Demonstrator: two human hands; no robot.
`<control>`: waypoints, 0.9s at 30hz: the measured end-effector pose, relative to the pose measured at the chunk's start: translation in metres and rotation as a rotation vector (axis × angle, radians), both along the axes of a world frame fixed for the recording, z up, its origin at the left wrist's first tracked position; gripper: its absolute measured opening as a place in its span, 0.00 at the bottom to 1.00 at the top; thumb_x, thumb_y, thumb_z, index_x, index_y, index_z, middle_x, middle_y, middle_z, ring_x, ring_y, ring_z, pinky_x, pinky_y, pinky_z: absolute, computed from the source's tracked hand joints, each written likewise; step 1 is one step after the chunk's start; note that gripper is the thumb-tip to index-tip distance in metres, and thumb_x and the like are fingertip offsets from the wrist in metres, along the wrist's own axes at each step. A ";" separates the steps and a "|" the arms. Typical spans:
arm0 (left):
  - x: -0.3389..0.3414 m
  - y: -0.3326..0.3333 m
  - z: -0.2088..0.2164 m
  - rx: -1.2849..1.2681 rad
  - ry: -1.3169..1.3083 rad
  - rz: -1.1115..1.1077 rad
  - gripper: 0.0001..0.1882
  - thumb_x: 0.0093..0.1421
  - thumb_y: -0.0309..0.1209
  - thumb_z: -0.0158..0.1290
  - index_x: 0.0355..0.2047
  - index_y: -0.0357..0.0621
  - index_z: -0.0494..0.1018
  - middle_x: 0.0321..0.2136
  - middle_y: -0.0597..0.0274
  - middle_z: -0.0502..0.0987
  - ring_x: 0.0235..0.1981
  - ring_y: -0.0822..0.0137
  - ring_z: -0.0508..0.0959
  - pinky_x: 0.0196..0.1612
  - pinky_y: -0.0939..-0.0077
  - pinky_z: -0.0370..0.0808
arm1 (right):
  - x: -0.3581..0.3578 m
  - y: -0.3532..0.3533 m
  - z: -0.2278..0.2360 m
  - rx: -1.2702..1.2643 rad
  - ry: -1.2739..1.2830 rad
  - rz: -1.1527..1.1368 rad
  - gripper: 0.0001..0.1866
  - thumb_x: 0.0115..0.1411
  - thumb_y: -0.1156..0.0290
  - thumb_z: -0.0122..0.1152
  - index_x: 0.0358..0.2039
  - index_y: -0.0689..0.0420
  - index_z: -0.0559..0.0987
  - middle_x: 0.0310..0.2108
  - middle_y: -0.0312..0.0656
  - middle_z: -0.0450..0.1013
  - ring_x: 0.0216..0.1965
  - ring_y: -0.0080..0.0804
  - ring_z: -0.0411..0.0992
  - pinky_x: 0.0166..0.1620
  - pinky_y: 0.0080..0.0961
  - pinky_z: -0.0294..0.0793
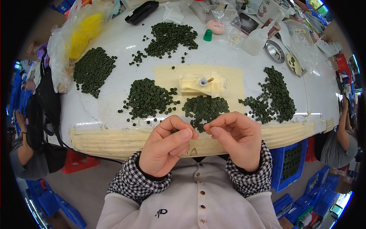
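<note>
My left hand [166, 144] and my right hand [237, 140] are raised over the table's front edge, fingertips almost meeting. Each hand is pinched, thumb against forefinger; anything between the fingertips is too small or hidden to make out. Just beyond them lies a heap of small round dark green parts [206, 108]. Behind that heap stands a block wrapped in cream tape [189, 86], with a round grey-white fitting [203, 81] and a thin brass-coloured pin sticking out of it. A larger heap of the same parts [146, 97] is left of the block.
More green heaps lie at far left [93, 72], back [169, 40] and right [280, 95]. A green cap [207, 35], a white squeeze bottle [256, 40] and round tins [274, 51] stand at the back. A blue crate [289, 164] is below, right. People sit at both sides.
</note>
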State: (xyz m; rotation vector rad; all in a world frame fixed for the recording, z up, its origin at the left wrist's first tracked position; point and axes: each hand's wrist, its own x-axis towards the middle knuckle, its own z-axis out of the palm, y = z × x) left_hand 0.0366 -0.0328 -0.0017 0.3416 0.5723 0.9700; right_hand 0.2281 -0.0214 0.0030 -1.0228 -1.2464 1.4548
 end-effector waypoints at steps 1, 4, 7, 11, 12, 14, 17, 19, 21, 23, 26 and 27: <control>0.000 0.000 -0.001 0.018 0.011 -0.004 0.05 0.62 0.26 0.46 0.38 0.41 0.70 0.31 0.61 0.76 0.16 0.84 0.58 0.20 0.89 0.56 | 0.000 0.000 0.000 -0.007 0.007 0.004 0.06 0.54 0.82 0.57 0.34 0.67 0.75 0.32 0.41 0.76 0.33 0.21 0.74 0.40 0.17 0.72; 0.002 0.000 0.003 -0.039 0.034 0.025 0.08 0.62 0.26 0.47 0.41 0.39 0.71 0.31 0.63 0.75 0.17 0.83 0.58 0.21 0.89 0.56 | -0.001 0.000 0.002 -0.029 0.021 0.017 0.06 0.54 0.82 0.57 0.34 0.67 0.75 0.32 0.40 0.76 0.33 0.21 0.74 0.40 0.16 0.72; 0.001 -0.001 0.001 -0.018 -0.002 0.031 0.10 0.62 0.27 0.48 0.42 0.37 0.71 0.30 0.64 0.75 0.17 0.83 0.58 0.21 0.88 0.56 | -0.002 0.000 0.002 -0.038 0.026 0.021 0.07 0.54 0.82 0.57 0.34 0.66 0.75 0.32 0.39 0.76 0.33 0.20 0.73 0.39 0.16 0.71; 0.000 -0.002 -0.001 0.002 0.001 0.017 0.11 0.62 0.27 0.48 0.43 0.36 0.71 0.30 0.63 0.76 0.17 0.83 0.57 0.21 0.89 0.56 | -0.003 0.000 0.003 -0.012 -0.001 0.016 0.06 0.53 0.82 0.57 0.34 0.65 0.76 0.31 0.39 0.74 0.32 0.21 0.72 0.38 0.16 0.72; 0.000 -0.001 0.002 -0.004 0.021 0.013 0.11 0.61 0.27 0.48 0.43 0.36 0.71 0.30 0.63 0.76 0.17 0.83 0.57 0.21 0.89 0.56 | -0.004 0.001 0.001 0.029 -0.003 0.007 0.06 0.53 0.82 0.58 0.33 0.65 0.76 0.30 0.39 0.73 0.31 0.21 0.72 0.38 0.16 0.72; 0.001 0.000 0.003 -0.016 0.044 0.000 0.12 0.61 0.26 0.49 0.45 0.37 0.71 0.32 0.61 0.77 0.17 0.83 0.58 0.21 0.89 0.56 | -0.004 0.002 0.001 0.120 -0.056 -0.014 0.06 0.52 0.82 0.58 0.33 0.65 0.76 0.29 0.40 0.73 0.30 0.22 0.72 0.37 0.17 0.72; 0.000 0.001 0.002 -0.020 0.063 -0.012 0.12 0.60 0.25 0.49 0.45 0.39 0.71 0.34 0.60 0.77 0.17 0.84 0.58 0.20 0.89 0.56 | -0.005 0.003 0.006 0.261 -0.196 -0.040 0.06 0.50 0.83 0.59 0.31 0.65 0.77 0.29 0.41 0.72 0.29 0.24 0.72 0.35 0.17 0.72; 0.000 0.000 0.001 0.002 0.081 -0.010 0.12 0.60 0.24 0.50 0.45 0.40 0.72 0.34 0.59 0.78 0.17 0.84 0.58 0.20 0.89 0.56 | -0.006 0.003 0.009 0.343 -0.277 -0.054 0.06 0.49 0.84 0.60 0.30 0.65 0.77 0.29 0.42 0.72 0.29 0.25 0.72 0.33 0.18 0.73; 0.001 -0.001 0.001 0.028 0.077 -0.004 0.11 0.60 0.24 0.50 0.43 0.40 0.72 0.34 0.59 0.78 0.17 0.85 0.58 0.20 0.89 0.56 | -0.007 0.002 0.011 0.393 -0.312 -0.061 0.06 0.48 0.84 0.60 0.29 0.64 0.77 0.28 0.42 0.72 0.28 0.25 0.72 0.32 0.18 0.72; 0.001 -0.001 0.001 0.044 0.088 0.009 0.09 0.59 0.24 0.51 0.41 0.40 0.72 0.33 0.59 0.78 0.17 0.85 0.58 0.19 0.89 0.56 | -0.008 0.002 0.013 0.433 -0.331 -0.068 0.07 0.47 0.85 0.60 0.29 0.64 0.77 0.28 0.42 0.72 0.28 0.26 0.72 0.31 0.18 0.72; 0.002 -0.002 -0.001 0.047 0.107 0.024 0.07 0.59 0.25 0.52 0.38 0.40 0.72 0.31 0.61 0.77 0.17 0.85 0.58 0.19 0.88 0.55 | -0.008 0.002 0.015 0.470 -0.336 -0.081 0.07 0.46 0.85 0.61 0.28 0.64 0.77 0.28 0.42 0.72 0.27 0.26 0.71 0.30 0.18 0.71; 0.001 -0.002 -0.002 0.045 0.098 0.017 0.06 0.59 0.26 0.52 0.38 0.40 0.72 0.30 0.62 0.77 0.16 0.84 0.57 0.19 0.88 0.55 | -0.008 0.001 0.016 0.475 -0.339 -0.091 0.07 0.46 0.85 0.61 0.28 0.64 0.77 0.27 0.42 0.72 0.27 0.27 0.71 0.30 0.18 0.71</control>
